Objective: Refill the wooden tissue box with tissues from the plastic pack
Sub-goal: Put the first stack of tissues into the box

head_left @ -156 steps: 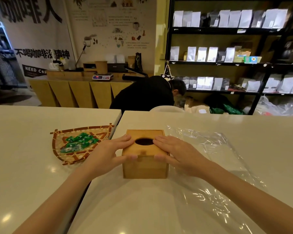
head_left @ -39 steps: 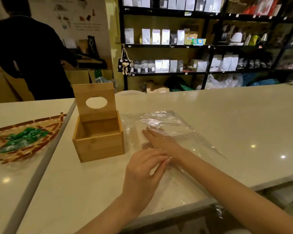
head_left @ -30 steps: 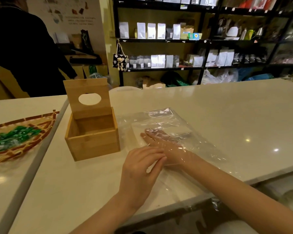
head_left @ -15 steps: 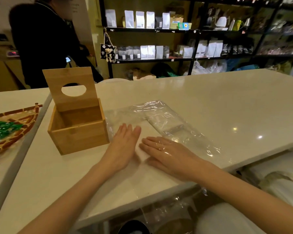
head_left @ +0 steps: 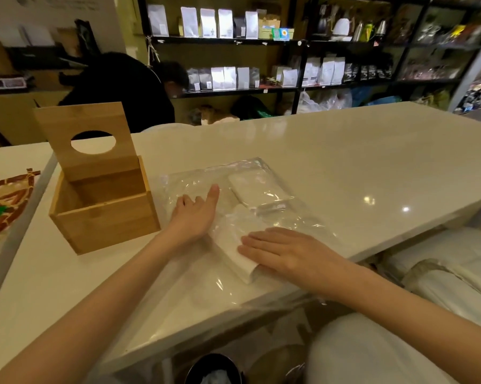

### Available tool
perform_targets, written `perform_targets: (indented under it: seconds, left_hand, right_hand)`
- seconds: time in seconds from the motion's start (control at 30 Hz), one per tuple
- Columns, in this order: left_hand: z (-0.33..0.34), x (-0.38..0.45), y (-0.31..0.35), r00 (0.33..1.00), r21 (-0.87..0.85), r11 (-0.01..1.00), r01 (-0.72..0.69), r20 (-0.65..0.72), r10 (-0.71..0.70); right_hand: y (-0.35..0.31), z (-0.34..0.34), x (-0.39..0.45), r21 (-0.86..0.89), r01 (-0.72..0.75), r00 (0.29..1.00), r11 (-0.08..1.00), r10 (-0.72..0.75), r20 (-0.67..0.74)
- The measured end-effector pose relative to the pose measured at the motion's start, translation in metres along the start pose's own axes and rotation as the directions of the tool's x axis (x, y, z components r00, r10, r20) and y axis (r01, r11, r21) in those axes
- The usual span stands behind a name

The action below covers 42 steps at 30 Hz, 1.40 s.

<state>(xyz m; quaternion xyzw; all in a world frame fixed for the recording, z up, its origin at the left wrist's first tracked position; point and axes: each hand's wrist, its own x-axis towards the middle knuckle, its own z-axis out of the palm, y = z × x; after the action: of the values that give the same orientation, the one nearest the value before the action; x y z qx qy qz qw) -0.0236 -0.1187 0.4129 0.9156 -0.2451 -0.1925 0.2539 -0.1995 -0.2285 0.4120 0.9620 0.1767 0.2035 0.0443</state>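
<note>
Now a white stack of tissues (head_left: 235, 250) has been drawn partly out of the clear plastic pack (head_left: 261, 195), pressed under the flat, spread right hand (head_left: 283, 252), while the left hand (head_left: 195, 214), fingers loosely curled, rests on the plastic beside the open, still-empty wooden tissue box (head_left: 100, 200).

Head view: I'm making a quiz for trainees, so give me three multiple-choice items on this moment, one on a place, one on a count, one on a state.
1. Where does the wooden tissue box stand relative to the plastic pack?
A. On the person's left of it
B. On top of it
C. On the person's right of it

2. How many round holes show in the box's lid?
A. None
B. One
C. Three

3. What state is the box in?
A. Lid shut
B. Lid up, full of tissues
C. Lid up, no tissues visible inside

Answers: 1 A, the box sits left of the pack, beyond the left hand. 2 B, a single hole shows. 3 C, the lid stands upright and only bare wood shows inside.
</note>
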Motion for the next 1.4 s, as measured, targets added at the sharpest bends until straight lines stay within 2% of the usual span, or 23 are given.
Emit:
perform_targets:
  seconds: [0.07,0.13,0.33,0.5,0.7,0.8,0.87,0.93,1.03,1.13,1.23,1.3,1.4]
  left_hand:
    - [-0.002,0.010,0.004,0.999,0.003,0.999,0.036,-0.020,-0.036]
    - [-0.004,0.025,0.006,0.999,0.024,0.999,0.044,-0.005,-0.044]
    - [-0.012,0.044,0.014,0.986,-0.076,0.985,0.157,-0.038,-0.160]
    - [-0.010,0.054,0.009,0.988,-0.086,0.986,0.142,-0.047,-0.146]
    - [-0.006,0.064,-0.001,0.992,0.002,0.995,0.099,-0.076,-0.098]
    - [-0.005,0.065,-0.002,0.993,0.019,0.996,0.087,-0.079,-0.085]
    - [-0.004,0.067,-0.003,0.993,0.025,0.997,0.078,-0.093,-0.075]
    - [-0.003,0.069,-0.005,0.991,0.018,0.997,0.081,-0.105,-0.079]
    - [-0.004,0.068,-0.003,0.992,0.012,0.996,0.084,-0.092,-0.082]
    - [-0.005,0.068,-0.001,0.991,-0.025,0.995,0.092,-0.096,-0.094]
    - [-0.004,0.073,-0.009,0.990,0.065,0.998,0.015,-0.143,-0.006]
    - [-0.003,0.074,-0.014,0.987,0.079,0.995,-0.054,-0.146,0.065]
    - [-0.011,0.061,-0.012,0.988,0.175,0.982,-0.072,-0.123,0.095]
  right_hand:
    - [0.007,-0.001,0.003,0.030,-0.038,0.994,0.999,0.034,0.108]
    - [0.010,0.001,-0.002,0.019,-0.012,0.991,1.000,0.009,0.133]
    - [0.007,-0.002,-0.024,0.042,-0.018,0.995,0.999,0.014,0.097]
    - [-0.004,-0.007,-0.046,0.054,-0.011,0.996,0.998,0.006,0.084]
    - [-0.018,0.005,-0.066,-0.071,-0.016,1.000,0.997,0.016,-0.003]
    - [-0.024,0.020,-0.075,-0.079,-0.037,0.984,0.996,0.022,-0.179]
    - [-0.026,0.028,-0.078,-0.062,-0.046,0.961,0.997,0.027,-0.275]
    - [-0.025,0.030,-0.077,-0.039,-0.046,0.954,0.998,0.032,-0.299]
    - [-0.019,0.022,-0.074,0.152,-0.091,0.940,0.984,0.135,-0.312]
    - [-0.015,-0.004,-0.065,0.460,-0.173,0.884,0.871,0.343,-0.316]
    - [-0.011,-0.038,-0.053,0.718,-0.243,0.796,0.653,0.557,-0.237]
    - [-0.001,-0.058,-0.043,0.828,-0.246,0.727,0.503,0.661,-0.186]
    - [0.025,-0.071,-0.029,0.926,-0.225,0.615,0.303,0.781,-0.106]
